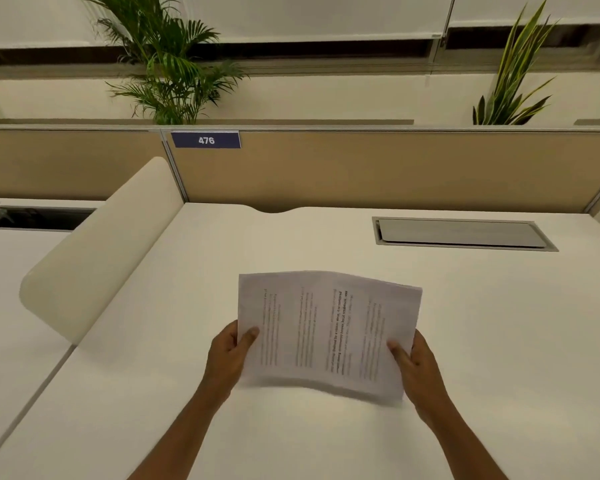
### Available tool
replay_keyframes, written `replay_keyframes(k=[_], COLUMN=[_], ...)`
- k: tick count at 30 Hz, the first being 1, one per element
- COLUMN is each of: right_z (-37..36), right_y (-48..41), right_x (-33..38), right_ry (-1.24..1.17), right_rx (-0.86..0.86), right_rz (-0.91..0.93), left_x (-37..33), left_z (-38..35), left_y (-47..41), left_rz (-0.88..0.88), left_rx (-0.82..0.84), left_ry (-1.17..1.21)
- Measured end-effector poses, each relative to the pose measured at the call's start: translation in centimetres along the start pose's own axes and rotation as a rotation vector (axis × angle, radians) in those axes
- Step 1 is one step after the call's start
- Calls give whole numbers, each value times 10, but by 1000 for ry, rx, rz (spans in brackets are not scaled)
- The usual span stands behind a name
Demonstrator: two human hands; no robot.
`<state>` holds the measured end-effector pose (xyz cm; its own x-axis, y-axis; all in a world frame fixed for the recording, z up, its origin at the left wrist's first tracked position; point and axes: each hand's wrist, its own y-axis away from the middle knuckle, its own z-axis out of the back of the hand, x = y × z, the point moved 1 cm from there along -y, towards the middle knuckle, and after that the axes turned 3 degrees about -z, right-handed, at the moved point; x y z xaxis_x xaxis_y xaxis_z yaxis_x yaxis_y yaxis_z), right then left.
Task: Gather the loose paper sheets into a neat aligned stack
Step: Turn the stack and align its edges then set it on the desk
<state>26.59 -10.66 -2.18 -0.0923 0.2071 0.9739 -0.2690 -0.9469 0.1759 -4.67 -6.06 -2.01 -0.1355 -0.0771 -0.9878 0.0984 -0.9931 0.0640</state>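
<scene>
The paper [328, 336] is held over the white desk [482, 341], in front of the person, and both hands grip it at its short sides. The left hand [227, 358] closes on the left edge of the paper, with the thumb on the printed top face and the other fingers hidden under the sheet. The right hand [418, 370] closes on the right edge in the same manner, thumb on top and the rest below. The paper is turned so that its text lines run away from the person, and the text is too blurred to read. The middle of the paper bends upward a little, and its near edge throws a soft shadow on the desk, so it seems lifted from the surface; if the near edge touches the desk I cannot tell. How many sheets are in the paper I cannot tell, but the edges look together. Beyond the paper and to its right, a grey hatch [463, 233] lies flat in the desk. To the left of the paper a cream divider [101, 251] stands on the desk edge. Far behind the paper a tan partition [395, 168] carries a blue label [205, 140] with the number 476, and two plants [167, 64] rise behind this partition.
</scene>
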Motion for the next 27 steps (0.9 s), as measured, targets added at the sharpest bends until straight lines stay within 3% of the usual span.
replay_keyframes(k=[5,11,21,27], right_z=[-3,-11,-24,-23], right_y=[-8,-18,-25,-30], right_x=[15,18,-14,-16], right_ry=[-165,-187,-95,-103], right_rx=[-81,-69,-24,-56], right_rz=[80,121,55,43], left_x=[-13,-4,29,31], left_z=[-13,-20,-29,-33], left_y=[3,-1,4,-3], left_rz=[-220,-145,-56,-46], left_rx=[-181,-308,-195,-210], left_ry=[34,171,144,170])
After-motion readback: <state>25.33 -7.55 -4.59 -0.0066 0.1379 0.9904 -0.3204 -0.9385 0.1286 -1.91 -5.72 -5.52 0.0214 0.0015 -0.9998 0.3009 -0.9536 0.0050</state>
